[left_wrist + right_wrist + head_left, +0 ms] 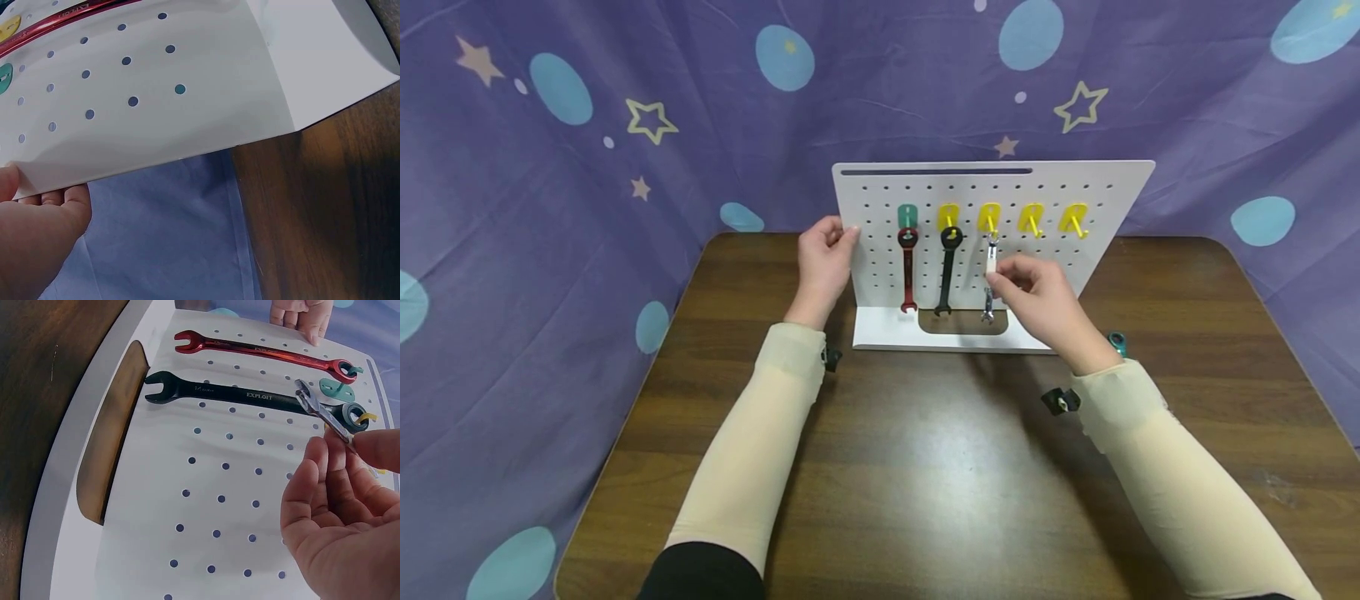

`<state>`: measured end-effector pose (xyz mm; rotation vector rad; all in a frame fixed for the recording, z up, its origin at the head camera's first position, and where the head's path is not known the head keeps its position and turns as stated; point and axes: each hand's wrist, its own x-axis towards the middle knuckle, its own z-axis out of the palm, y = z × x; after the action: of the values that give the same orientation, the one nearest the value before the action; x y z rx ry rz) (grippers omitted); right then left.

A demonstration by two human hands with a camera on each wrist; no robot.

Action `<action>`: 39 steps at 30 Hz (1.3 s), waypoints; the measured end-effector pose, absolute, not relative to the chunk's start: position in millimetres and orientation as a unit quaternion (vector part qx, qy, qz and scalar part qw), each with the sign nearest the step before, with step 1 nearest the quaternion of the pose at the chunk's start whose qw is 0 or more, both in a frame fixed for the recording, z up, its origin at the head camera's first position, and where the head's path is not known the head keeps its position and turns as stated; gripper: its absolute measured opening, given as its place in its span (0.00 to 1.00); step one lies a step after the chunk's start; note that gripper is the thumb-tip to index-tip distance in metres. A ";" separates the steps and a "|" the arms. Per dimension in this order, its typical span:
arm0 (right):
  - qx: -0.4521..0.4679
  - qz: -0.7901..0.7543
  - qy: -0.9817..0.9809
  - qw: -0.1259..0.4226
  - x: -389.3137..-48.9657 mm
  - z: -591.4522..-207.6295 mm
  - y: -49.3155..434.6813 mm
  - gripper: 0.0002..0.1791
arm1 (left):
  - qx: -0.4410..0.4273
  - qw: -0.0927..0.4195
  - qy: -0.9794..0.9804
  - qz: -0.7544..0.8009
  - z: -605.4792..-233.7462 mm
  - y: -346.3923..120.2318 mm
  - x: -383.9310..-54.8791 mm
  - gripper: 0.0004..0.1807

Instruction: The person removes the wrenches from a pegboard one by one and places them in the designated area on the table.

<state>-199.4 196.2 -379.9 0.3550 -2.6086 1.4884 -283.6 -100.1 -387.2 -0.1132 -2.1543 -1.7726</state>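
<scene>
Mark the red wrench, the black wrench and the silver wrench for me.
Red wrench (908, 273): head view, middle of its handle.
Black wrench (250, 396): right wrist view, middle of its handle.
Silver wrench (325, 415): right wrist view, on its shaft near the open end.

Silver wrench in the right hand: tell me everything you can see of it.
The silver wrench is slender and looks like shiny, polished metal, with a forked open end. It is held nearly upright in front of the white pegboard, forked end down, its upper end at the yellow third hook from the left in the head view. The right hand pinches it between thumb and fingers. Whether it is on the hook cannot be told.
</scene>
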 end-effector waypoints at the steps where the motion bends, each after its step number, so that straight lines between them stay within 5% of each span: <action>1: 0.117 0.493 -0.860 0.059 -199.1 -379.8 196.2 0.12 | -0.040 0.173 -0.760 -0.625 -387.1 -100.2 -283.5 0.07; 39: 0.108 0.534 -0.837 0.056 -193.3 -373.3 195.1 0.14 | -0.037 0.174 -0.755 -0.631 -386.2 -99.7 -281.8 0.05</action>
<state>-193.3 195.1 -373.3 0.3282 -2.5387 1.6191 -281.8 -99.7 -386.2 -0.1050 -2.1413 -1.7894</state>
